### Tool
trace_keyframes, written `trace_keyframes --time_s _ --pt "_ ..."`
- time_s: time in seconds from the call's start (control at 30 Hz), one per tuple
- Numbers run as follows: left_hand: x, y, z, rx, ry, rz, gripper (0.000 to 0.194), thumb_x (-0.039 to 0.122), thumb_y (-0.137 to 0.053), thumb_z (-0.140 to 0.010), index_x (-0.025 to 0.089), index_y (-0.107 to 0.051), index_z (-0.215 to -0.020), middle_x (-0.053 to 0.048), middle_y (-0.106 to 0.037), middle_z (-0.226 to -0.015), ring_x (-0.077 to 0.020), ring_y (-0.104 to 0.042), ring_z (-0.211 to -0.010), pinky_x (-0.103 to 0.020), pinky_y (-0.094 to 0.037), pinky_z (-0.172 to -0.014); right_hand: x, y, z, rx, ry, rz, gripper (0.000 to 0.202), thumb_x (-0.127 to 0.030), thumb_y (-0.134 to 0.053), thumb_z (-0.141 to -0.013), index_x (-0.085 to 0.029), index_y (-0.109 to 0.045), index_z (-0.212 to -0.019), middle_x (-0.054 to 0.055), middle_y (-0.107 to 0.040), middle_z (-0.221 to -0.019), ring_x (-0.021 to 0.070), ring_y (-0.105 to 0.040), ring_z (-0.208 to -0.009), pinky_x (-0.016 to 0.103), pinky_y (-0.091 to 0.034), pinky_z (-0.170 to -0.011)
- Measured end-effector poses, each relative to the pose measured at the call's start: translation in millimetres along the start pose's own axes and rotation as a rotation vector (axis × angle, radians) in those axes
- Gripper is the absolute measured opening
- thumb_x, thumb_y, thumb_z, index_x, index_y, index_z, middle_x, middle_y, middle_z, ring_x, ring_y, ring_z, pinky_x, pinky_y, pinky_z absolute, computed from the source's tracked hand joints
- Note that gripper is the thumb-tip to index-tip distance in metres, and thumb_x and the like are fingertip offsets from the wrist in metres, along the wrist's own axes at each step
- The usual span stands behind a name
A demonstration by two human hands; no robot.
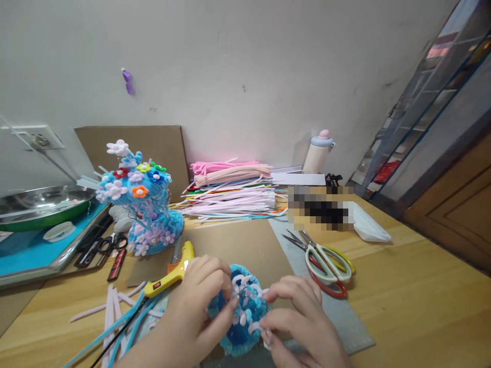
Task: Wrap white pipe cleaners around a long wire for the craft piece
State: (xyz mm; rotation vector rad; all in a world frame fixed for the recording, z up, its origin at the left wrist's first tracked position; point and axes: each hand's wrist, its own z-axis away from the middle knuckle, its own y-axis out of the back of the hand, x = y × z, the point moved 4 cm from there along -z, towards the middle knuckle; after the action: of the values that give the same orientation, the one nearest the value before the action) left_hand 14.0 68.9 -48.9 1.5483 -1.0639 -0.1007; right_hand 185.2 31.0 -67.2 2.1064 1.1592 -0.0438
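Observation:
In the head view, a round blue pipe-cleaner piece (238,345) lies low in the middle, with pale lilac and light blue curls standing inside it. My left hand (209,301) is at its left side, thumb and forefinger pinched on the curls. From the right, my right hand (297,319) closes its fingertips on a pale curl at the piece's edge. Parts of the piece are hidden behind my fingers. Just beyond my left hand lies a yellow glue gun (169,278). Loose pipe cleaners (111,317) in pale pink and blue are scattered by my left forearm.
A blue pipe-cleaner ornament with colourful flowers (140,199) stands back left, near black scissors (113,243) and a metal pan (46,204). Pipe-cleaner bundles (230,199) lie along the wall. At right are scissors (328,266), a bottle (317,153) and a white packet (370,225).

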Motion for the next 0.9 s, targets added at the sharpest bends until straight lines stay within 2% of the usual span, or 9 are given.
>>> trace_keyframes --time_s 0.17,0.27,0.37,0.5,0.7,0.8,0.9 --pt "-2.9 -0.1 5.1 0.048 -0.010 -0.003 0.011 0.012 -0.043 -0.087 0.022 -0.043 -0.082 -0.002 -0.055 -0.085 -0.0179 -0.049 -0.084 -0.034 -0.037 -0.076 -1.0 -0.9 -1.3 0.002 -0.004 -0.011 0.016 -0.010 -0.053 -0.072 -0.023 -0.059 -0.075 0.002 -0.062 -0.085 0.0185 -0.056 -0.080 0.034 -0.038 -0.072" --pt "-11.0 1.7 10.0 0.113 0.036 0.025 0.009 0.015 -0.042 -0.089 0.023 -0.045 -0.086 -0.003 -0.056 -0.087 -0.0190 -0.050 -0.087 -0.036 -0.038 -0.079 -1.1 -0.3 -3.4 -0.019 -0.011 -0.017 0.016 -0.010 -0.052 -0.073 -0.024 -0.059 -0.076 0.002 -0.062 -0.085 0.0184 -0.056 -0.081 0.034 -0.036 -0.073" --pt "-23.2 3.7 14.3 0.188 0.130 0.081 0.008 0.021 -0.043 -0.090 0.023 -0.048 -0.084 -0.004 -0.056 -0.087 -0.0198 -0.051 -0.089 -0.036 -0.039 -0.081 -0.4 0.5 -5.7 -0.042 -0.027 -0.038 0.016 -0.009 -0.053 -0.074 -0.024 -0.058 -0.076 0.003 -0.060 -0.087 0.0189 -0.056 -0.082 0.035 -0.035 -0.074" --pt "-40.6 3.8 18.3 0.272 0.293 0.202 0.016 0.028 -0.045 -0.090 0.022 -0.047 -0.076 -0.002 -0.053 -0.080 -0.0182 -0.052 -0.081 -0.031 -0.041 -0.075 2.1 0.6 -9.5 -0.075 -0.084 -0.092 0.015 -0.010 -0.054 -0.076 -0.024 -0.059 -0.079 0.003 -0.057 -0.092 0.0202 -0.054 -0.087 0.036 -0.035 -0.075" --pt "-62.4 -8.2 27.1 0.307 0.505 0.337 0.022 0.036 -0.051 -0.086 0.021 -0.050 -0.070 0.000 -0.052 -0.073 -0.0175 -0.051 -0.074 -0.028 -0.040 -0.070 12.7 -2.8 -21.0 -0.152 -0.271 -0.242 0.010 -0.017 -0.053 -0.084 -0.024 -0.059 -0.081 0.004 -0.055 -0.096 0.0206 -0.053 -0.095 0.038 -0.038 -0.082" --pt "-70.3 -16.8 31.1 0.322 0.587 0.400 0.021 0.038 -0.053 -0.084 0.020 -0.055 -0.073 0.000 -0.055 -0.073 -0.0181 -0.053 -0.074 -0.028 -0.041 -0.069 17.1 -5.2 -29.5 -0.171 -0.312 -0.278 0.009 -0.021 -0.054 -0.086 -0.025 -0.060 -0.081 0.003 -0.055 -0.098 0.0209 -0.053 -0.097 0.039 -0.038 -0.085" --pt "-75.7 -22.4 33.6 0.373 0.653 0.521 0.017 0.036 -0.056 -0.081 0.019 -0.058 -0.083 -0.001 -0.059 -0.079 -0.0188 -0.056 -0.079 -0.029 -0.044 -0.070 19.1 -8.0 -36.2 -0.187 -0.340 -0.307 0.007 -0.021 -0.056 -0.085 -0.025 -0.059 -0.080 0.003 -0.056 -0.097 0.0206 -0.053 -0.096 0.039 -0.038 -0.085"
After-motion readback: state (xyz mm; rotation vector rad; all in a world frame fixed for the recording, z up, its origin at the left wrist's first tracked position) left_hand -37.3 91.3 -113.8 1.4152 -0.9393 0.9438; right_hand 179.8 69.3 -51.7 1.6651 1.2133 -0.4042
